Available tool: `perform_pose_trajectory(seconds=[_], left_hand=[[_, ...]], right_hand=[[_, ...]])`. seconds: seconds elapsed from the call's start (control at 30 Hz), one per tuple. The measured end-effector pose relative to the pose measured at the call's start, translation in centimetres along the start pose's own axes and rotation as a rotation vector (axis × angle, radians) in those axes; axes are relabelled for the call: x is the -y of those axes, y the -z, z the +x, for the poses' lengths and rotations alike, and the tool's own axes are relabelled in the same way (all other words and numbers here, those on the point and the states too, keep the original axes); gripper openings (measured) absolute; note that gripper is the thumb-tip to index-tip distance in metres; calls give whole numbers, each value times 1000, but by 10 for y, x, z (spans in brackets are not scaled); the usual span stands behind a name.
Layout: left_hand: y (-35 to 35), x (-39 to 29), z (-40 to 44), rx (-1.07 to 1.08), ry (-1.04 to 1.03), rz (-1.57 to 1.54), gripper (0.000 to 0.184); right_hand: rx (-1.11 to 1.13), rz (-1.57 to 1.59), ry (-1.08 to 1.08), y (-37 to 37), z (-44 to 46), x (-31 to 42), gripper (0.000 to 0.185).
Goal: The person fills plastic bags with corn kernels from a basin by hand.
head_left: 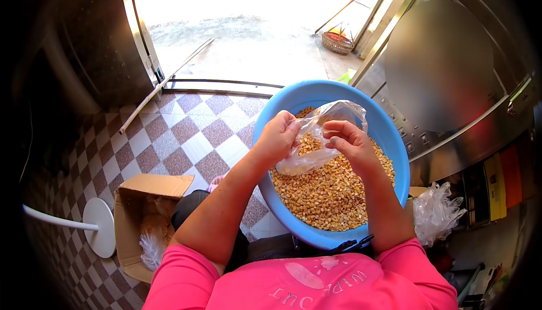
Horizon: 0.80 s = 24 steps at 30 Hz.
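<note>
A clear plastic bag (302,163) hangs over the corn kernels (333,200) in a large blue basin (398,140). My left hand (278,135) pinches the bag's edge on the left side, its fingers closed. On the right, my right hand (350,143) has its fingers curved and apart at the bag's mouth. Whether those fingers grip the film or only touch it is hard to see. The bag's mouth is spread between both hands, and its lower part rests on or just above the kernels.
An open cardboard box (130,236) with bagged contents stands to my left, near a white round stand base (99,228). A bundle of plastic bags (437,211) lies right of the basin. A pole (166,87) leans across the doorway; a wicker basket (337,43) stands outside.
</note>
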<state>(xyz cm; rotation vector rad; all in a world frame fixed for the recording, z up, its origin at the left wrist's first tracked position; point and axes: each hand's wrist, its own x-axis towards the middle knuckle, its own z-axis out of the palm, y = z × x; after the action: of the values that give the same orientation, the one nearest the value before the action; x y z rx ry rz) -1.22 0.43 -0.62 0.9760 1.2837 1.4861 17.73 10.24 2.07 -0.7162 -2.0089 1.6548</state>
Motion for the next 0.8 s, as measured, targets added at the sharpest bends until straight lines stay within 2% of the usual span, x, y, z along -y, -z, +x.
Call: perform_pose_trajectory(seconds=[0.03,0.1,0.13,0.2,0.23,0.3,0.33,0.4,0.47,0.53,0.57,0.63,0.67,0.73,0.77,0.8], left_hand=[[0,0,0,-7,0,-5,16],[1,2,1,-4,0,-24,16],[1,3,1,0,-2,-43,17],[1,3,1,-6,3,-34,17],[1,2,0,-10,7,-26,17],[0,-1,-1,-6,26,-36,16],[0,-2,-1,-9,42,-48,15],[1,-3,-2,-4,37,-40,15],[2,-3,-3,-1,36,-36,16],[1,-6,-4,0,28,-47,16],[0,-6,-4,2,30,-46,16],[1,-5,-3,4,35,-57,16],[1,-5,-3,4,34,-58,16],[2,-3,-2,10,25,-57,16],[2,-3,-2,8,24,-59,16],[1,-2,-2,2,24,-54,16]], right_hand=[[1,1,-2,2,-4,7,36],[520,65,-210,4,-13,25,24],[521,67,-211,-3,-14,25,24],[757,-379,-167,-28,-18,20,26],[753,-375,-167,-35,-20,10,26],[627,-1018,179,-45,-23,-19,28],[622,-1017,179,-53,-22,-22,28],[872,-1057,-144,-65,-22,-27,30],[850,-1017,-157,-69,-23,-43,28],[814,-889,-311,-68,-23,-46,24],[812,-888,-312,-65,-21,-51,24],[977,-900,-133,-52,-15,-62,18],[978,-901,-134,-48,-13,-51,18],[925,-590,-311,-39,-11,-22,16],[879,-547,-177,-33,-11,-13,13],[881,-549,-178,-26,-10,-5,13]])
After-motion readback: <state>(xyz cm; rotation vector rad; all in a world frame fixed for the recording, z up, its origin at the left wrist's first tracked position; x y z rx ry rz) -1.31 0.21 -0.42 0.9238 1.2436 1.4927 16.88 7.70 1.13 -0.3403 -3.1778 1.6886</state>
